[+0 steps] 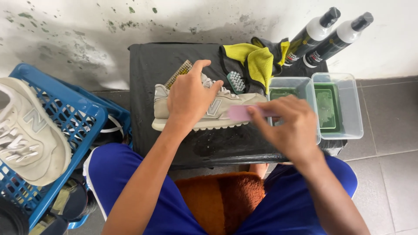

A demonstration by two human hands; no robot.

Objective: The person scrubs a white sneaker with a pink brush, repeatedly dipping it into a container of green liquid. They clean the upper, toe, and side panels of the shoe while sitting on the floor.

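Nearest the camera, the person is sitting with blue shorts [130,182] spread either side of an orange-brown fuzzy stool [222,200], knees tucked up to a low black counter [148,74].

The left hand [189,98] is lying over the collar and laces of a beige sneaker [217,111], fingers [213,85] curled down and grasping it so it is standing steady on its sole, toe pointing right. The right hand [294,128] is pinching a small pink block [239,112], which looks like an eraser or sponge, with its free end touching the sneaker's side near the toe. By my judgement the step in hand is rubbing marks off the upper, and the next move is calling for short strokes along the side panel while the left hand is bracing the shoe against the push.

To the left, a blue plastic crate [82,117] is holding a white sneaker [30,135] tilted on its rim.

Just beyond the right hand, two clear plastic tubs [348,130] are sitting side by side with greenish liquid inside. Behind the shoe, a wooden-backed brush [180,72] and a teal brush [236,81] are lying on the counter, beside a yellow-and-grey cloth [257,58]. Farthest off, two dark spray bottles [331,39] are leaning against the stained white wall [87,26].
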